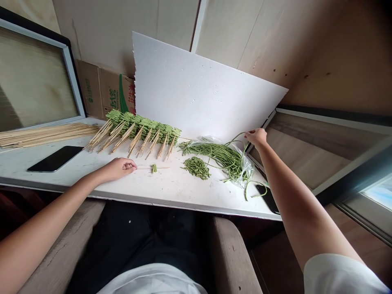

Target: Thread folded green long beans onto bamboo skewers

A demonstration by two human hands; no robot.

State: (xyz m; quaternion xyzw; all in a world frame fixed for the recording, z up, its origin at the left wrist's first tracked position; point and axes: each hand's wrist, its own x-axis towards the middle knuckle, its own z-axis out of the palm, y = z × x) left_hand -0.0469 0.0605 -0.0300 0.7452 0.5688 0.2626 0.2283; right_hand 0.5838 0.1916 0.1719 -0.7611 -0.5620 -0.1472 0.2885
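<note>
Left fingers (130, 164) clamp a thin wooden skewer (143, 168) bearing cut green bean (154, 168). Right fingers (255, 134) seem closed on a limp long bean (237, 135).

1. Your left hand (118, 170) pinches a wooden skewer (143, 168) carrying 1 short green bean bundle (154, 168), just above the white table (92, 185).
2. Your right hand (256, 137) is at the ends of long green beans (219, 157) lying across a clear plastic bag (245, 167), beside a white foam board (199, 85).
3. Cut green beans (196, 168) lie in 1 pile near the bag.
4. Loaded skewers (141, 130) lie in a row before the board; bare skewers (45, 135) and a black phone (55, 158) lie to your left.
</note>
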